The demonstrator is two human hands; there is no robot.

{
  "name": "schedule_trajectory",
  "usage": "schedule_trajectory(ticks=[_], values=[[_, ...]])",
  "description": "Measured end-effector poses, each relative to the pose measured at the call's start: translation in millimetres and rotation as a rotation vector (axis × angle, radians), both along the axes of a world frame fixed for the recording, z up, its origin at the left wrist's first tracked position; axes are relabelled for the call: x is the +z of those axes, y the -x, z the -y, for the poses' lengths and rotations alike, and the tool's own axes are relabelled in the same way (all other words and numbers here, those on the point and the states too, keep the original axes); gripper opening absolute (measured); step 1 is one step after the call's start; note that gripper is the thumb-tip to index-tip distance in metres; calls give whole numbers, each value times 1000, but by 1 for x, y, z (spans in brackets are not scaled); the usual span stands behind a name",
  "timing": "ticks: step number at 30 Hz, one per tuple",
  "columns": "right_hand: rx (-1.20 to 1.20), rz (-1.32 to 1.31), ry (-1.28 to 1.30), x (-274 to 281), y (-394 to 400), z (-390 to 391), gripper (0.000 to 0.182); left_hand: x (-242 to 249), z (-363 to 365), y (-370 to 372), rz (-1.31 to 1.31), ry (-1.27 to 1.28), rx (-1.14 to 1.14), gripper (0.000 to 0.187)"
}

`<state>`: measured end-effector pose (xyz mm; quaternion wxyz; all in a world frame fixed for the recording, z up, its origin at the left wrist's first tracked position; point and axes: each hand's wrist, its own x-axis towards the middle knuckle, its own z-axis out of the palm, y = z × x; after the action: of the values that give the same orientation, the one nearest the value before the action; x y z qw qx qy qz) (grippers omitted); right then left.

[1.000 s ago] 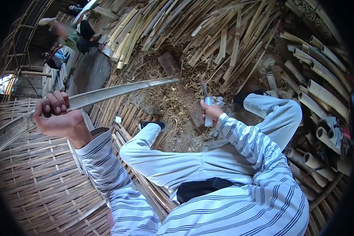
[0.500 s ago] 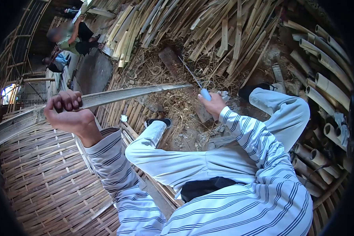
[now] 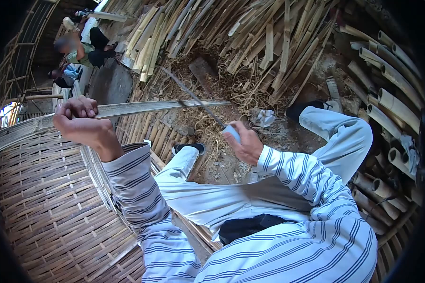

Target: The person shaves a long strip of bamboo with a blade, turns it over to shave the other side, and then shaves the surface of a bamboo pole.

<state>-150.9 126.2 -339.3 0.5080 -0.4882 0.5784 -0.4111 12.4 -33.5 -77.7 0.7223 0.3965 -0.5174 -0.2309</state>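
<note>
My left hand (image 3: 82,123) is closed around a long split bamboo strip (image 3: 146,107), which runs from the left edge to the middle of the view. My right hand (image 3: 244,142) grips the pale blue handle of a long thin-bladed knife (image 3: 212,114). The blade points up and to the left and crosses the strip near its right part. Whether the blade touches the strip, I cannot tell.
Split bamboo pieces (image 3: 212,28) are heaped at the top, with shavings (image 3: 212,137) on the ground. Bamboo tubes (image 3: 396,106) lie at the right. A woven bamboo panel (image 3: 56,203) fills the lower left. Other people (image 3: 87,54) sit at the upper left.
My right hand has moved left and down with the knife, whose blade now crosses the strip. The strip's left part sits slightly higher. My left hand keeps its hold.
</note>
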Motion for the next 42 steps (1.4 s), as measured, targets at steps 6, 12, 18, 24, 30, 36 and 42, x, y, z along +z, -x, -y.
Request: schedule_trajectory(ticks=[6,12,18,24,30,36,42], values=[[141,22,46,-12,-2,-3,47,-1,5,0,-41,15,45,34],[123,6,-76,-20,5,3,46,-3,2,2,-22,22,72,32],[98,-96,-125,-12,10,18,56,-4,1,5,-31,24,78,30],[60,-156,-16,16,-5,27,56,-3,-2,26,22,38,67,30],[24,-259,-45,-9,-10,29,54,-3,-8,35,21,29,41,27],[95,-141,-48,29,-10,32,54,-5,-16,33,-10,22,53,27],[62,-118,-187,-1,-5,40,54,-3,-19,36,-10,30,9,27]])
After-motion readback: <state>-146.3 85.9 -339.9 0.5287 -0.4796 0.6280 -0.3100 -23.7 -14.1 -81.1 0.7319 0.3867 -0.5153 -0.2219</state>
